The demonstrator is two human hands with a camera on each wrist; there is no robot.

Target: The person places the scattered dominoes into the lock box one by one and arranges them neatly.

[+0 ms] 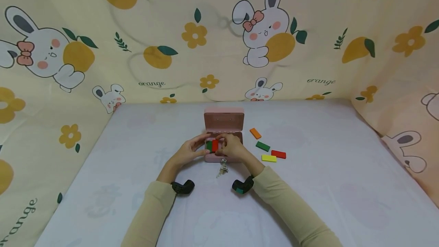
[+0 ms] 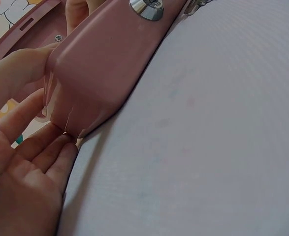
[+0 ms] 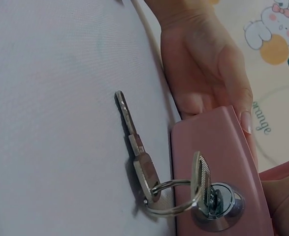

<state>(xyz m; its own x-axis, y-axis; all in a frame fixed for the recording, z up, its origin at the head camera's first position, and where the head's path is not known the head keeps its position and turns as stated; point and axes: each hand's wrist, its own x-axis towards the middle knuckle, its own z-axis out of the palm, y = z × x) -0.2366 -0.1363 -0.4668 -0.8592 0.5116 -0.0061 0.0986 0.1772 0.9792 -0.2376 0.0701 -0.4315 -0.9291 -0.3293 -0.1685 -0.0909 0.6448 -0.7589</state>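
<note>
A pink metal cash box (image 1: 224,121) stands on the table with its lid raised. My left hand (image 1: 186,152) holds the box's left end; in the left wrist view its thumb lies at the rim and its fingers (image 2: 46,147) against the side. My right hand (image 1: 233,147) reaches inside from the right, thumb and forefinger pinching a red block (image 1: 215,146). Beside that, on its left, lies a green block (image 1: 209,146) in the box. My right palm hides much of the interior. A key (image 3: 203,184) sits in the front lock, and a second key (image 3: 146,174) hangs from its ring.
Right of the box, loose on the white tabletop (image 1: 326,186), lie an orange block (image 1: 255,133), another green block (image 1: 263,146), another red block (image 1: 278,154) and a yellow block (image 1: 269,158). A patterned cloth (image 1: 219,60) rises behind and along both sides.
</note>
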